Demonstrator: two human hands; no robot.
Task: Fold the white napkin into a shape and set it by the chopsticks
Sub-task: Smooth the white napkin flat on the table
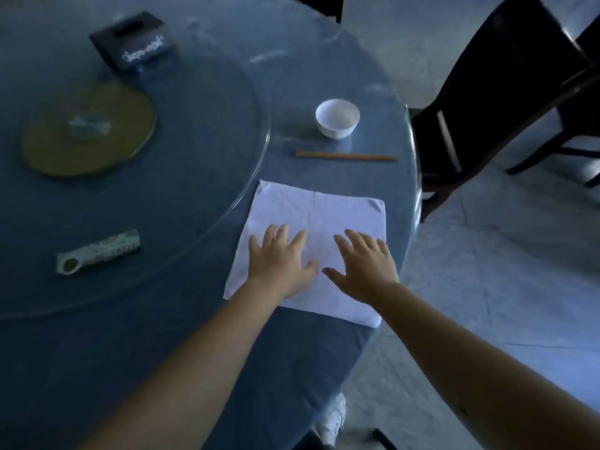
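Note:
The white napkin [319,209] lies spread flat as a square near the table's right edge, one far corner slightly turned over. My left hand [279,259] rests palm down on its near left part, fingers spread. My right hand [363,264] lies flat beside it on the near right part, thumbs almost touching. A pair of brown chopsticks [346,156] lies crosswise just beyond the napkin, apart from it.
A small white bowl [337,117] stands behind the chopsticks. The glass turntable [194,177] carries a yellow disc [87,131], a dark tissue box [133,40] and a long packet [97,251]. A dark chair [506,86] stands right of the round table [292,368].

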